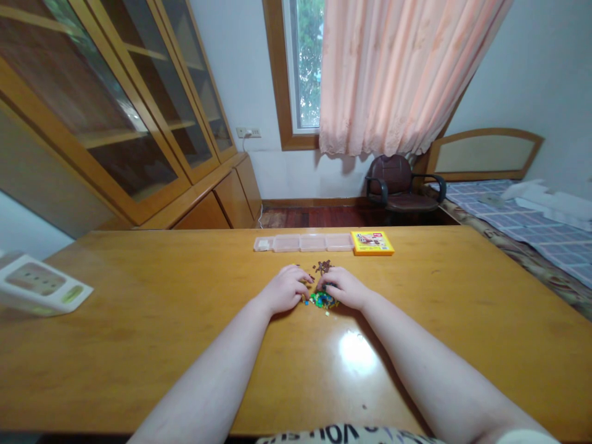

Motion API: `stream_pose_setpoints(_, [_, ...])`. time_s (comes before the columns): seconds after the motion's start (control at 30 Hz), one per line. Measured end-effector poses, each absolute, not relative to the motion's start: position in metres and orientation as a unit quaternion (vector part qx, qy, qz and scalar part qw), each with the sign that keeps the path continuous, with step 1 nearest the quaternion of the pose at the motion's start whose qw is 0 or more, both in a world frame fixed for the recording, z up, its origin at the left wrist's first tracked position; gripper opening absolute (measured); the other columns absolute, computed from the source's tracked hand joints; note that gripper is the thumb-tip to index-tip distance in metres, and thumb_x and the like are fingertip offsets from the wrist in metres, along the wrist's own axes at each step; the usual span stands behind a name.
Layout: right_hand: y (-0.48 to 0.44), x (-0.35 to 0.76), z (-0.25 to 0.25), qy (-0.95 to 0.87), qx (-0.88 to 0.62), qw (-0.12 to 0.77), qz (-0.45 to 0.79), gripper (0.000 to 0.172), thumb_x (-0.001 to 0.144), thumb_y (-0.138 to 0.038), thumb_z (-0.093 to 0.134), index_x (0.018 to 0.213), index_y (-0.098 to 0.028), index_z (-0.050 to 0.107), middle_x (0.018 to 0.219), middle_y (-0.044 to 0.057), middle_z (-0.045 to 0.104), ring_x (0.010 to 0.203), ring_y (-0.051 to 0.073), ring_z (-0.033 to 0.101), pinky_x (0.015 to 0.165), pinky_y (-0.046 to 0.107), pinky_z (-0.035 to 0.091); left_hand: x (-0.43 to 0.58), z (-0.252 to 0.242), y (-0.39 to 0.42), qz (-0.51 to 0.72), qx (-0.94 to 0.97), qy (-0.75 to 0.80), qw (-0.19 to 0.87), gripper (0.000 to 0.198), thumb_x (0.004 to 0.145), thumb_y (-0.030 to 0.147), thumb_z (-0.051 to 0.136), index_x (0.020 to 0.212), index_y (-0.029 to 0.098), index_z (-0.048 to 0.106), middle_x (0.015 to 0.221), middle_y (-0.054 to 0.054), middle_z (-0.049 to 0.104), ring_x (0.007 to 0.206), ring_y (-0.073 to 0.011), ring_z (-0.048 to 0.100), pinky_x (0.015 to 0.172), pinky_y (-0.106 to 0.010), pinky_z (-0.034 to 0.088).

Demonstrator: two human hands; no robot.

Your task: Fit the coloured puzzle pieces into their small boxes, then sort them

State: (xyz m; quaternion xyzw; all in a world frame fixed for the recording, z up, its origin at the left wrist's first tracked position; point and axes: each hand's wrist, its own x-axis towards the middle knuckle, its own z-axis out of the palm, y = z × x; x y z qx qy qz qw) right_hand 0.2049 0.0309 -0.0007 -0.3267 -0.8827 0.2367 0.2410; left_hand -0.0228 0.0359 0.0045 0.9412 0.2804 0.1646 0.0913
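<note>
A small pile of tiny coloured pieces [322, 300], mostly green, blue and yellow, lies on the wooden table between my hands. Just beyond it is a cluster of small brown pieces [323, 266]. My left hand [287, 290] rests at the left edge of the pile, its fingers apart and curved down to the tabletop. From the right, my right hand [343, 287] reaches over the coloured pile with bent fingers. Its fingertips are among the pieces, and whether they pinch one is too small to make out.
Clear plastic trays [312, 243] stand in a row near the far edge of the table [185, 320], with a yellow box [372, 243] at their right end. A white container [41, 283] is at the far left. Beyond are a chair [398, 184], a bed and a glass-fronted cabinet.
</note>
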Motion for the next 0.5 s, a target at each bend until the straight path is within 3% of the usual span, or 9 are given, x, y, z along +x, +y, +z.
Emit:
stream_pose_setpoints(0.2, [0.0309, 0.2049, -0.0026, -0.872, -0.313, 0.254, 0.279, 0.03, 0.071, -0.005, 0.045, 0.084, -0.019, 0.068, 0.082, 0.001, 0.068, 0.081, 0.018, 0.055, 0.077, 0.03, 0.039, -0.0236, 0.0019, 0.0372, 0.159, 0.942, 0.284, 0.08, 0.023, 0.077, 0.014, 0.058, 0.079, 0.031, 0.073, 0.102, 0.001, 0.066, 0.099, -0.0167, 0.054, 0.094, -0.038, 0.034])
stream_pose_setpoints(0.5, [0.0332, 0.2072, -0.0039, -0.879, -0.351, 0.242, 0.213, 0.025, 0.082, -0.012, 0.045, 0.084, -0.018, 0.069, 0.078, 0.004, 0.066, 0.077, 0.017, 0.055, 0.077, 0.029, 0.039, -0.023, 0.0026, 0.0375, 0.141, 0.928, 0.341, 0.047, 0.029, 0.079, 0.013, 0.052, 0.092, 0.03, 0.072, 0.106, -0.002, 0.065, 0.102, -0.0196, 0.053, 0.097, -0.042, 0.035])
